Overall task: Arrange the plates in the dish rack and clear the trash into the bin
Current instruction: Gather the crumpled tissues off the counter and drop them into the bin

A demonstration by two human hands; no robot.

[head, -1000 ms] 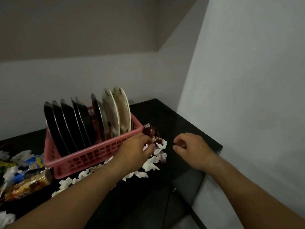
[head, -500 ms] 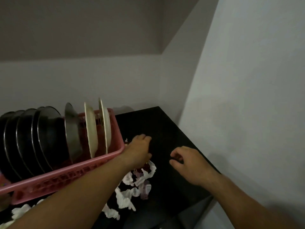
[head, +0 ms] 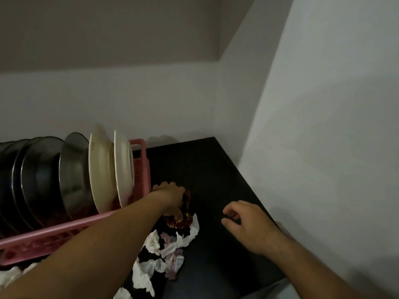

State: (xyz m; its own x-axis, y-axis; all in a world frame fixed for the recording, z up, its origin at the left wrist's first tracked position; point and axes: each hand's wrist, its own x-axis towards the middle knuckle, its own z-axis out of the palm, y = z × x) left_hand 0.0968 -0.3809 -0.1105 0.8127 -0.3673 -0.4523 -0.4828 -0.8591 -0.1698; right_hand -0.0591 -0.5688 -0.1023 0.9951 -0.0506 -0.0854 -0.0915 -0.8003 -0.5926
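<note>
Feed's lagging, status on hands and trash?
Left hand grips crinkled brown foil wrapper beside pink plastic dish rack. Right hand idle, holding nothing. Crumpled white tissues litter black tabletop.

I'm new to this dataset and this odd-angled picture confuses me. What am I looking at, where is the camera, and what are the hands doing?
There is no machine here: a person wears one wide-angle camera on the head, looking forward and down, so both forearms reach in from below. On the black table stands a pink dish rack with dark plates and white plates on edge in it. Crumpled white tissues lie in front of the rack. The left hand grips a shiny brown wrapper by the rack's end. The right hand hovers over the table, fingers loosely curled, holding nothing.
</note>
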